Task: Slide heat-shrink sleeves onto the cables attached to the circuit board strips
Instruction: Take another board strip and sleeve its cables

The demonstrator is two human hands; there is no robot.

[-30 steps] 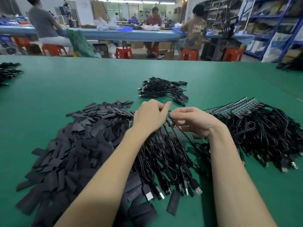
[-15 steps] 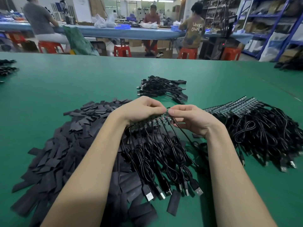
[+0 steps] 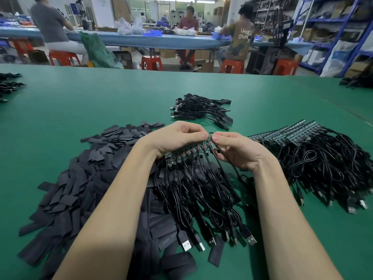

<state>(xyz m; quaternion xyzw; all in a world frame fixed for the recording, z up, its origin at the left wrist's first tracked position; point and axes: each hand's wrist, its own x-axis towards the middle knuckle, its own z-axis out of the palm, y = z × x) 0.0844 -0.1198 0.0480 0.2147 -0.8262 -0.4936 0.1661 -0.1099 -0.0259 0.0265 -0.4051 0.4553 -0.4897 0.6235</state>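
Observation:
A green circuit board strip (image 3: 189, 151) with several black USB cables (image 3: 201, 199) hanging from it is held above the table. My left hand (image 3: 177, 138) grips the strip from above, fingers curled over it. At the strip's far right end, my right hand (image 3: 236, 150) pinches the last board, with one cable running under its palm. A big heap of flat black heat-shrink sleeves (image 3: 80, 178) lies to the left and under the cables. Whether a sleeve is between my fingers is hidden.
More circuit board strips with cables (image 3: 314, 158) are stacked at the right. A bundle of black cables (image 3: 201, 110) lies farther back on the green table (image 3: 101, 102). Several people sit at a blue bench behind. Dark cable piles lie at the far left edge (image 3: 10, 83).
My left hand has lifted and shifted along the strip, exposing more of its boards. The right hand stays pinching the strip's right end. The strip sits a little higher.

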